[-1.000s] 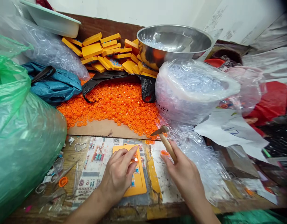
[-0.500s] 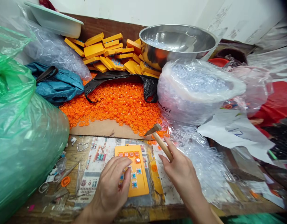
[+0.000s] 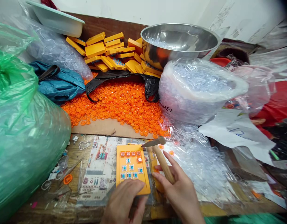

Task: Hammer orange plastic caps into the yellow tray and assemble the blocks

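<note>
One yellow panel (image 3: 134,162) lies at lower centre, near edge under a half-curled left hand (image 3: 126,199), contents untellable; one hammer (image 3: 162,163) sits in the loosely closed right hand (image 3: 182,190), whose slack hold could let the point dip and scratch the panel.

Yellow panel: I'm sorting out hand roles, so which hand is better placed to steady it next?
Probably left: the left hand overlaps the yellow panel, while the right hand holds a hammer.
</note>
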`<state>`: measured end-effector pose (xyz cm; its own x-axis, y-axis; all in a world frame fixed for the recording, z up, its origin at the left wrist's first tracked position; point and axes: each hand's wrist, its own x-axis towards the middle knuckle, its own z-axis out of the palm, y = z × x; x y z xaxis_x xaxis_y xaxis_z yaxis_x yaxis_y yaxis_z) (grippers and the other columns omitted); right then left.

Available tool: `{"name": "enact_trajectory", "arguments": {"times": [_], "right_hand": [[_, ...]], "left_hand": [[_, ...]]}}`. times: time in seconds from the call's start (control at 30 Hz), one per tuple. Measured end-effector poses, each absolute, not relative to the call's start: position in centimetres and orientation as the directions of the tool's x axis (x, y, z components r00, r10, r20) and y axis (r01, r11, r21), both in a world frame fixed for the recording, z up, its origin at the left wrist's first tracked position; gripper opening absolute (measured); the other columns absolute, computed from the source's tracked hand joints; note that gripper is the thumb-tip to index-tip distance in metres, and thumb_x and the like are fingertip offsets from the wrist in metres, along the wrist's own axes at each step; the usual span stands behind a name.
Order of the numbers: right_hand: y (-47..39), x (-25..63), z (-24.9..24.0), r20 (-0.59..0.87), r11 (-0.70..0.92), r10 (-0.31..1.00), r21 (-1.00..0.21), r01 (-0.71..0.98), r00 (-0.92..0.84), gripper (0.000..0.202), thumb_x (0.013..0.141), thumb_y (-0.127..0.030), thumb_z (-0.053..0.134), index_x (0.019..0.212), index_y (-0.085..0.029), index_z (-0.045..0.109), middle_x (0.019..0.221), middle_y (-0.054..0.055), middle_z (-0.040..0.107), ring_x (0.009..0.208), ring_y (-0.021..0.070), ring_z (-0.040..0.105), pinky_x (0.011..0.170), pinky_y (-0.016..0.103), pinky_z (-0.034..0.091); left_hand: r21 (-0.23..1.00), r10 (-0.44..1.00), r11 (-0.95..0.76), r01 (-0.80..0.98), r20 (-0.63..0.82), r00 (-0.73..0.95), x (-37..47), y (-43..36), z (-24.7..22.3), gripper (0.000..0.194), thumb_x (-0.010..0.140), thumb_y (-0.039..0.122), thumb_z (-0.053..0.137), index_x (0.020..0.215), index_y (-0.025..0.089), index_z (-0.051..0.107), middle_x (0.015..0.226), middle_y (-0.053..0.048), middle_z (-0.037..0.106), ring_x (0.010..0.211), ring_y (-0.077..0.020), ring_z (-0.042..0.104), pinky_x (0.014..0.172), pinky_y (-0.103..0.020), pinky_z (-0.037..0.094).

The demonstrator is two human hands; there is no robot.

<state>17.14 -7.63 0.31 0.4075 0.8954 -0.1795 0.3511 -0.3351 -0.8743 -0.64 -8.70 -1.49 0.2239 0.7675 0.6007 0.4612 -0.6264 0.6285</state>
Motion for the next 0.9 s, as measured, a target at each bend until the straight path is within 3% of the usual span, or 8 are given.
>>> {"name": "enact_trajectory", "arguments": {"times": [0.07,0.17,0.23,0.43,0.57,0.67,0.77,0.9], "right_hand": [[-7.9,16.1,1.8,-0.326,-0.340,0.868,-0.940,-0.031,0.374,0.078,0.063,-0.038,0.082,0.132,-0.020,0.049,0.078,0.001,0.073,0.068,0.0185,0.069,0.063,0.028,0.056],[-8.2,14.5,3.9,-0.524,-0.417,0.831,-0.808,-0.416,0.184,0.087,0.055,-0.030,0.090,0.130,-0.023,0.046,0.076,-0.002,0.070,0.040,0.0028,0.048,0.038,0.014,0.035],[-8.5,14.0,4.3,-0.582,-0.463,0.812,-0.696,-0.549,0.054,0.086,0.054,-0.028,0.092,0.127,-0.023,0.047,0.074,-0.003,0.067,0.034,-0.0034,0.035,0.034,0.010,0.023],[-8.9,13.5,3.1,-0.600,-0.528,0.785,-0.516,-0.674,-0.156,0.066,0.055,-0.029,0.092,0.111,-0.020,0.058,0.056,-0.011,0.050,0.034,-0.0051,0.023,0.033,0.008,0.019],[-9.2,13.9,3.4,-0.535,-0.440,0.841,-0.764,-0.472,0.081,0.061,0.069,-0.043,0.082,0.121,-0.022,0.058,0.065,-0.004,0.062,0.033,-0.0020,0.030,0.032,0.010,0.026],[-10.0,15.7,3.0,-0.188,-0.224,0.901,-0.973,0.049,0.391,0.051,0.082,-0.043,0.069,0.129,-0.026,0.059,0.106,0.006,0.073,0.062,0.0111,0.067,0.052,0.017,0.054],[-11.5,17.4,1.8,0.209,0.030,0.944,-0.826,0.563,0.257,0.045,0.088,-0.029,0.063,0.132,-0.035,0.058,0.130,-0.002,0.064,0.111,0.0180,0.066,0.091,0.020,0.052],[-12.9,17.4,0.1,0.338,0.223,0.941,-0.647,0.729,0.012,0.052,0.092,-0.017,0.054,0.140,-0.035,0.049,0.120,-0.001,0.070,0.098,0.0143,0.071,0.086,0.016,0.053]], "left_hand": [[0.637,0.768,-0.620,0.458,0.611,0.190,-0.1,-8.9,-1.4,0.032,0.087,0.015,0.062,0.118,0.017,0.055,0.093,-0.007,0.075,0.087,-0.0177,0.073,0.084,-0.026,0.061],[0.675,0.749,-0.646,0.356,0.651,0.124,0.5,-8.4,-0.2,0.036,0.087,0.016,0.065,0.121,0.018,0.054,0.092,-0.006,0.076,0.085,-0.0159,0.073,0.081,-0.024,0.061],[0.699,0.753,-0.649,0.299,0.648,0.118,0.6,-8.0,0.9,0.039,0.087,0.013,0.065,0.123,0.020,0.053,0.098,-0.007,0.076,0.087,-0.0151,0.073,0.080,-0.024,0.062],[0.662,0.712,-0.700,0.268,0.679,0.180,-0.5,-7.3,1.8,0.043,0.088,0.010,0.062,0.128,0.019,0.049,0.093,-0.006,0.075,0.083,-0.0146,0.070,0.075,-0.024,0.061],[0.690,0.764,-0.645,0.328,0.574,0.295,-1.8,-6.2,0.9,0.047,0.090,0.011,0.056,0.135,0.020,0.042,0.094,-0.006,0.073,0.089,-0.0168,0.068,0.081,-0.029,0.060],[0.697,0.838,-0.546,0.464,0.452,0.307,-2.4,-5.0,0.1,0.053,0.089,0.010,0.054,0.138,0.022,0.038,0.095,-0.005,0.072,0.089,-0.0190,0.068,0.081,-0.033,0.059],[0.663,0.853,-0.521,0.537,0.390,0.347,-2.4,-4.2,-0.3,0.058,0.088,0.008,0.052,0.141,0.024,0.034,0.096,-0.005,0.070,0.088,-0.0216,0.067,0.079,-0.038,0.059],[0.659,0.854,-0.517,0.547,0.357,0.377,-2.2,-4.0,-0.7,0.062,0.089,0.009,0.053,0.144,0.027,0.030,0.098,-0.005,0.071,0.088,-0.0232,0.067,0.080,-0.041,0.059]]}}
